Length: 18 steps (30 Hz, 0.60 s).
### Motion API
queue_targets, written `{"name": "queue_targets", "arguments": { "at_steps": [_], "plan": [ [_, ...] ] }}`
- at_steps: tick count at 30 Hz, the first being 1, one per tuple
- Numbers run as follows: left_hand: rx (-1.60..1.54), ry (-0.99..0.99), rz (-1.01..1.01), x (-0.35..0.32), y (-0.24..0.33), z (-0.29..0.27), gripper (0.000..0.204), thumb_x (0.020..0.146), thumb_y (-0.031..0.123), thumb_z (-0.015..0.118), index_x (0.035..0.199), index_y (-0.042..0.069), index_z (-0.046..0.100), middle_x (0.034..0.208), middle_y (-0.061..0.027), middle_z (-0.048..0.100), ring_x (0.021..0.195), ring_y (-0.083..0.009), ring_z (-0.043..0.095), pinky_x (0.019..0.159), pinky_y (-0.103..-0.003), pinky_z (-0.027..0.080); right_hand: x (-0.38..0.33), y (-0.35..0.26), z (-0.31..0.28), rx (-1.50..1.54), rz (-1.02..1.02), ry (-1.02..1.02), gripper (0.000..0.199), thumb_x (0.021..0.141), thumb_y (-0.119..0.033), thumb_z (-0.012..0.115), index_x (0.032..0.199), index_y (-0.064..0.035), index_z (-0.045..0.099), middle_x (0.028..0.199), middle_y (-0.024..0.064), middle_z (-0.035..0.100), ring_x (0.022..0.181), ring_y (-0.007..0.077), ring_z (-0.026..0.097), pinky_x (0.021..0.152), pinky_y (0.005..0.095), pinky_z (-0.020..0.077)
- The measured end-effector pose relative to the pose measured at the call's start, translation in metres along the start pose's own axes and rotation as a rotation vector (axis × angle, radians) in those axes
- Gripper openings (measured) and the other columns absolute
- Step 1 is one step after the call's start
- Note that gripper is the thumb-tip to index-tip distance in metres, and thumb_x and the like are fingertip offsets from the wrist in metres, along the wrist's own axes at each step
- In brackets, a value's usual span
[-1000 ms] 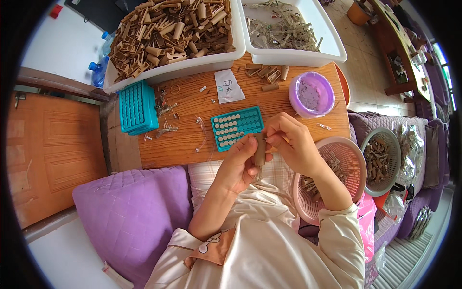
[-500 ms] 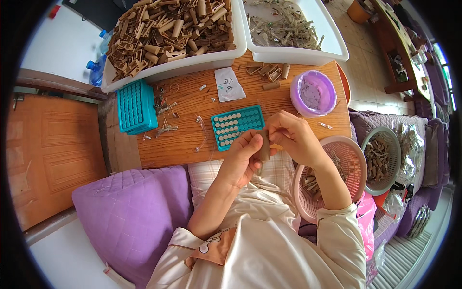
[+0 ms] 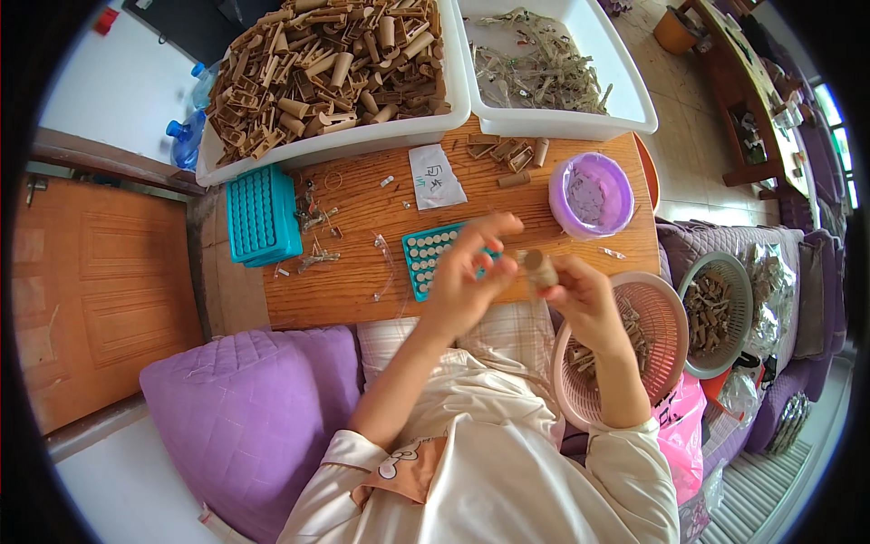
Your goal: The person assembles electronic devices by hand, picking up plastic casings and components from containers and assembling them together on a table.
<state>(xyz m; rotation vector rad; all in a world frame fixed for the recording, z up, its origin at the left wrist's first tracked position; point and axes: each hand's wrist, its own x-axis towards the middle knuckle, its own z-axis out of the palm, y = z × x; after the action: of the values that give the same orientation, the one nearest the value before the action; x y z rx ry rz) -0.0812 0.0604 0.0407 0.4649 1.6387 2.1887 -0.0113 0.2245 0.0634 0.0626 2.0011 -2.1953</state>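
Note:
My right hand (image 3: 587, 304) is closed on a tan cylindrical plastic casing (image 3: 541, 269), held above the front of the table with its round end tilted upward. Just to its left, my left hand (image 3: 464, 281) is raised with the fingers apart and nothing visibly in it; motion smears its fingertips. Partly behind that hand lies a teal tray (image 3: 419, 292) with rows of small pale round pieces in its holes. The tray's right side is mostly hidden by my fingers.
Behind stand a white bin of brown casings (image 3: 317, 136) and a white bin of clear strands (image 3: 562, 116). A purple-lined tub (image 3: 558, 216), stacked teal trays (image 3: 288, 245) and a paper note (image 3: 437, 177) are on the table (image 3: 344, 281). A pink basket (image 3: 672, 313) sits right.
My left hand has let go of the casing and spread its fingers. The casing has moved right and turned, now in my right hand alone, which has come down slightly.

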Motion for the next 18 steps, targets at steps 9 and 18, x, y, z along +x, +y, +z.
{"name": "queue_targets", "arguments": {
  "at_steps": [9, 18],
  "plan": [
    [1.393, 0.244, 0.287, 0.152, 0.045, -0.107, 0.021, 0.075, 0.010, 0.054, 0.096, 0.009, 0.057, 0.092, -0.0122, 0.059, 0.084, -0.0282, 0.056, 0.072, -0.036, 0.044, -0.083, 0.000, -0.088, -1.381, 0.588, -0.092, 0.024, 0.067, -0.010, 0.059, 0.090, -0.0011, 0.054, 0.078, 0.0171, 0.059, 0.075, 0.0329, 0.056, 0.066, 0.0401, 0.0443],
    [1.863, -0.054, -0.056, 0.188, 0.043, -0.114, 0.017, 0.075, 0.000, 0.044, 0.089, 0.004, 0.053, 0.086, -0.0148, 0.057, 0.082, -0.0304, 0.057, 0.067, -0.040, 0.047, 0.029, -0.059, -0.045, -1.019, -0.117, -0.087, 0.023, 0.070, -0.006, 0.058, 0.093, -0.0023, 0.058, 0.075, 0.0113, 0.060, 0.066, 0.0201, 0.059, 0.062, 0.0309, 0.0464]
  ]
}}
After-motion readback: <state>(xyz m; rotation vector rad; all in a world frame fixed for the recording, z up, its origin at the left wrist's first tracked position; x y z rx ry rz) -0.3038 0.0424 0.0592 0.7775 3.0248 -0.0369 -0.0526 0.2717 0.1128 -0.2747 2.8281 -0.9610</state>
